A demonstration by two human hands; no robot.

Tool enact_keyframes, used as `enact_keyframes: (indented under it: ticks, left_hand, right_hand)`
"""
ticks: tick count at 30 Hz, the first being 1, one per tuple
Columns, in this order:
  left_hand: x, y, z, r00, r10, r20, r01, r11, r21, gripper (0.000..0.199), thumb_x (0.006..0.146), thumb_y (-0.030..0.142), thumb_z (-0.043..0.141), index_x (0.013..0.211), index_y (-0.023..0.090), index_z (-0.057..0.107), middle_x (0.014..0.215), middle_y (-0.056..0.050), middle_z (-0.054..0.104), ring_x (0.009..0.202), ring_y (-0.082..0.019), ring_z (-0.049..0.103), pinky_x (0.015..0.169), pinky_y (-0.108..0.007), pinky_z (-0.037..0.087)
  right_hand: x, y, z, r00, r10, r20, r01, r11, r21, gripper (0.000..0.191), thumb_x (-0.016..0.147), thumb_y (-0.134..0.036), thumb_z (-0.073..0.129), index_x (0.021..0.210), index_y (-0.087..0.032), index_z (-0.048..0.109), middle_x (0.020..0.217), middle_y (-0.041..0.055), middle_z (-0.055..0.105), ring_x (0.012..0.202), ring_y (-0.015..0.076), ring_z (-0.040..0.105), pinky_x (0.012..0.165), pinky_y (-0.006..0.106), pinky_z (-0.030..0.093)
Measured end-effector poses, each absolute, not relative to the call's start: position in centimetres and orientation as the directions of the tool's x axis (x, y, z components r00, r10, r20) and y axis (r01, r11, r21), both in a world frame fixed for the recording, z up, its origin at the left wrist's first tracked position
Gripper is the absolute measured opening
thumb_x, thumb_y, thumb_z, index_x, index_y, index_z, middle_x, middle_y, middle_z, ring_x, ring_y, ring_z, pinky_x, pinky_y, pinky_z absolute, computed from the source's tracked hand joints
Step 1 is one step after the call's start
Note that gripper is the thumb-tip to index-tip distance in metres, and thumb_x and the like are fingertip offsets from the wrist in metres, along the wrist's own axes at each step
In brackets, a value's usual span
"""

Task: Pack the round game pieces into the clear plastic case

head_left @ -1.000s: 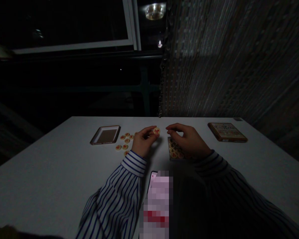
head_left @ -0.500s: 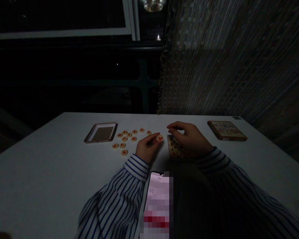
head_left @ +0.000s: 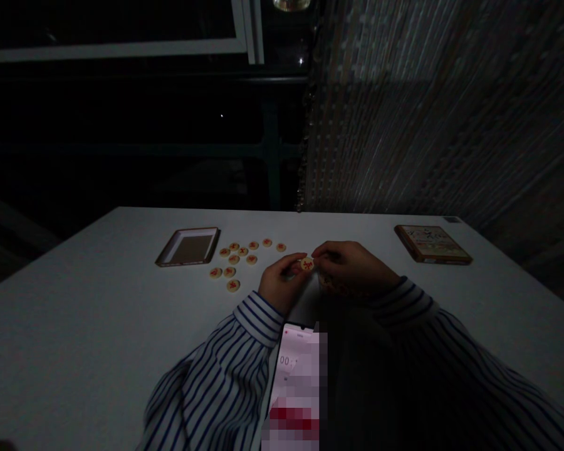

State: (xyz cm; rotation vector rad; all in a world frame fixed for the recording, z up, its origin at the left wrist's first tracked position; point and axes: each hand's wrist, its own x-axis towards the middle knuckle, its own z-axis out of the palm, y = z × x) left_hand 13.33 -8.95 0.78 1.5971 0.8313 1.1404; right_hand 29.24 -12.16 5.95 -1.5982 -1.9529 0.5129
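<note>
A round Chinese chess piece (head_left: 307, 264) with a red character is pinched in the fingers of my left hand (head_left: 278, 283). My right hand (head_left: 355, 266) has its thumb and forefinger closed at the right edge of that same piece. Below the right hand is a pile of more chess pieces (head_left: 329, 283), mostly hidden by the hand and its shadow. Left of my hands, several loose pieces with red characters (head_left: 234, 259) lie spread on the white table (head_left: 98, 326).
An open shallow box tray (head_left: 164, 255) lies at the far left of the table, and a flat box with a printed top (head_left: 433, 244) at the far right. A lit phone (head_left: 291, 351) lies between my forearms. A bead-string curtain (head_left: 380, 138) hangs behind the table.
My right hand has come down and left from above the pile, and its fingers now meet the piece in my left hand. The view has shifted slightly.
</note>
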Motion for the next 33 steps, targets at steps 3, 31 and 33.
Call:
enact_keyframes:
  ticks: [3,31,33]
  left_hand:
    - [13.3,-9.0,0.7,0.335,0.895,0.294,-0.020,-0.305,0.952,0.030,0.064,0.022,0.064,0.093,0.013,0.060,0.079,-0.005,0.066,0.071,-0.012,0.060,0.069,-0.025,0.048]
    - [13.3,-8.8,0.6,0.305,0.930,0.203,-0.072,-0.190,0.979,0.025,0.065,0.030,0.065,0.084,0.014,0.067,0.078,-0.007,0.068,0.074,-0.016,0.061,0.072,-0.029,0.048]
    - [13.2,-8.8,0.6,0.311,0.930,0.195,-0.079,-0.180,0.981,0.024,0.065,0.031,0.065,0.083,0.014,0.067,0.079,-0.006,0.069,0.075,-0.016,0.061,0.073,-0.029,0.048]
  right_hand:
    - [29.1,-12.2,5.9,-0.136,0.979,0.153,0.748,0.203,-0.632,0.020,0.075,-0.032,0.052,0.088,-0.020,0.062,0.080,0.0023,0.067,0.072,0.0144,0.061,0.063,0.023,0.046]
    - [29.0,-12.6,6.8,-0.185,0.970,0.155,0.775,0.241,-0.584,0.020,0.075,-0.027,0.052,0.086,-0.019,0.066,0.075,0.0016,0.066,0.070,0.0140,0.060,0.063,0.023,0.044]
    - [29.1,-12.5,6.7,-0.202,0.966,0.163,0.780,0.259,-0.570,0.020,0.075,-0.027,0.051,0.087,-0.019,0.066,0.076,0.0016,0.066,0.070,0.0140,0.060,0.064,0.023,0.044]
